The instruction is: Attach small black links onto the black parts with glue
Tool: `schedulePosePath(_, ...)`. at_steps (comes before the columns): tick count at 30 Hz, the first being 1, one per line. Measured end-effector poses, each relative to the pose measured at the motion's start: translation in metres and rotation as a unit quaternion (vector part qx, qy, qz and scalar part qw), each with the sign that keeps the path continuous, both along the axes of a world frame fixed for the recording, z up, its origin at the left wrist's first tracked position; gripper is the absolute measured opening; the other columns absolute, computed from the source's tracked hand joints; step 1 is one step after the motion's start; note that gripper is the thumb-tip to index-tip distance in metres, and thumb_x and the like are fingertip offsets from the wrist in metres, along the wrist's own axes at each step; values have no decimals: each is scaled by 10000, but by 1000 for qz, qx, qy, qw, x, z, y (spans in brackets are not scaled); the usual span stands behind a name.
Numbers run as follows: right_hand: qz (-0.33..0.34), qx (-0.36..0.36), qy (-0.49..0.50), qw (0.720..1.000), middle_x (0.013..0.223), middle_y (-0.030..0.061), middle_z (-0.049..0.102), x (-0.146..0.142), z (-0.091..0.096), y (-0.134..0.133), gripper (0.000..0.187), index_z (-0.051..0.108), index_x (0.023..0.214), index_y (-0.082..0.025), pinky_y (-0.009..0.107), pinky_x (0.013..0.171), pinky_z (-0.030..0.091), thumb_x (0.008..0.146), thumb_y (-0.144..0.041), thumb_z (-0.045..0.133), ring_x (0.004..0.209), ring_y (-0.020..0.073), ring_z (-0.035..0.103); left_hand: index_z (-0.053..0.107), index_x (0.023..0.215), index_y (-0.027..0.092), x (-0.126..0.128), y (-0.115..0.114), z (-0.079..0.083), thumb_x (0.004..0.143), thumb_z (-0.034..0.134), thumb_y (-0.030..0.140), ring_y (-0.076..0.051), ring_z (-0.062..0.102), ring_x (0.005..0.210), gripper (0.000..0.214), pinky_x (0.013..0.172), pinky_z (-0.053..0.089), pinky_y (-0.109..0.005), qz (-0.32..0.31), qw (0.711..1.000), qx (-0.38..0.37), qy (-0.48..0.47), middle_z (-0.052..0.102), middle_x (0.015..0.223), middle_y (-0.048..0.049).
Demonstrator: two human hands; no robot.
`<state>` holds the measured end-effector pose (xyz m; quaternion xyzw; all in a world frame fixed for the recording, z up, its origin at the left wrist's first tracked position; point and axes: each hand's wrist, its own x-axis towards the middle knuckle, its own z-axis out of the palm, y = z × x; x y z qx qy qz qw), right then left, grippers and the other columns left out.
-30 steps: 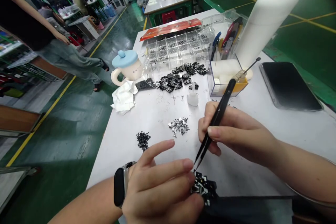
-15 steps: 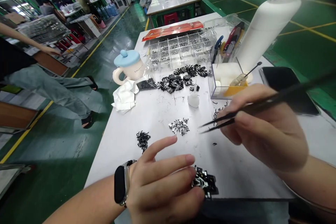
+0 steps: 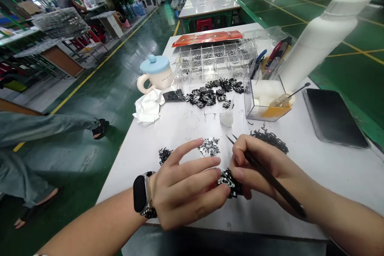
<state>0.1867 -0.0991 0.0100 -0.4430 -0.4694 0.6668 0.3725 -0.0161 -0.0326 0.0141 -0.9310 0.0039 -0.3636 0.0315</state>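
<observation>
My left hand [image 3: 192, 184], a smartwatch on its wrist, is closed on a small black-and-silver metal part [image 3: 228, 182] above the near table edge. Black tweezers [image 3: 270, 180] lie in my right hand [image 3: 264, 164], their tips pointing away to the upper left. The fingertips of that hand meet the same metal part on its right side. Just beyond the left fingers is a pile of tiny silver pieces [image 3: 210, 147]. Small black curved pieces [image 3: 165, 155] lie to the left, and a bigger heap of them [image 3: 271, 140] lies behind my right hand.
Farther back are stacked black metal parts [image 3: 202, 97], a small white bottle [image 3: 227, 118], a compartment tray [image 3: 207, 62], a blue-lidded mug [image 3: 156, 73] and crumpled tissue [image 3: 148, 108]. On the right stand a clear box [image 3: 267, 114], a tall white bottle [image 3: 324, 36] and a phone [image 3: 336, 118]. A person's legs [image 3: 51, 128] are at left.
My right hand has come down and left with the tweezers, now turned back, and its fingers have reached the metal part. The left hand has raised the part slightly. The passer-by has shifted left.
</observation>
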Motion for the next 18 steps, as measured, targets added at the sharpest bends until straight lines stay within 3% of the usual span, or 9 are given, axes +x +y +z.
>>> schedulePosePath(5, -41, 0, 21, 999, 633, -74, 440, -2, 0, 0, 199, 395, 787, -200, 140, 513, 378, 874, -222, 573, 533, 35, 471, 680, 906, 157, -2, 2, -2, 786, 630, 62, -195, 676, 960, 161, 1013, 468, -462, 11, 999, -3, 30, 738, 815, -51)
schedulePosePath(9, -72, 11, 19, 997, 676, -49, 497, -1, 0, 1, 215, 400, 781, -199, 150, 521, 422, 860, -242, 595, 559, 52, 505, 664, 920, 161, 1, 5, -12, 761, 627, 75, -195, 670, 942, 185, 1024, 445, -473, 19, 1000, -12, -21, 713, 837, -44)
schedulePosePath(11, -81, 25, 14, 996, 671, -46, 504, 1, 0, 1, 220, 398, 780, -204, 155, 519, 428, 860, -261, 595, 563, 60, 506, 644, 972, 165, 5, 5, -17, 711, 634, 72, -209, 656, 942, 277, 983, 473, -462, 44, 994, -77, -58, 688, 907, -64)
schedulePosePath(13, -97, 54, -8, 994, 658, -49, 500, 3, 0, 1, 217, 396, 777, -210, 154, 517, 420, 865, -264, 586, 561, 61, 499, 615, 1053, 168, 8, 5, -19, 688, 618, 61, -218, 635, 944, 380, 902, 521, -413, 65, 964, -236, -102, 657, 974, -85)
schedulePosePath(14, -105, 74, -27, 991, 655, -48, 499, 3, 0, 1, 215, 396, 774, -212, 155, 513, 413, 865, -262, 584, 560, 63, 495, 601, 1077, 173, 10, 4, -19, 704, 606, 60, -209, 632, 927, 390, 854, 541, -375, 64, 925, -355, -120, 650, 976, -84)
schedulePosePath(15, -113, 92, -51, 988, 657, -46, 500, 4, 0, 1, 211, 398, 772, -213, 160, 510, 408, 864, -259, 582, 560, 66, 492, 596, 1079, 176, 11, 4, -18, 731, 602, 72, -195, 636, 893, 363, 803, 555, -335, 53, 861, -491, -122, 650, 957, -77)
schedulePosePath(17, -116, 120, -100, 981, 669, -37, 509, 4, 0, 1, 195, 404, 774, -218, 177, 506, 399, 863, -253, 574, 566, 77, 485, 605, 1030, 170, 13, 3, -16, 781, 624, 140, -158, 649, 778, 251, 709, 564, -274, 13, 669, -738, -84, 657, 875, -57)
schedulePosePath(18, -110, 128, -119, 978, 681, -33, 518, 4, -1, 1, 184, 404, 780, -223, 187, 508, 399, 866, -251, 565, 577, 85, 485, 611, 998, 162, 14, 2, -15, 784, 650, 178, -142, 652, 720, 218, 671, 564, -255, -8, 567, -822, -55, 659, 829, -47)
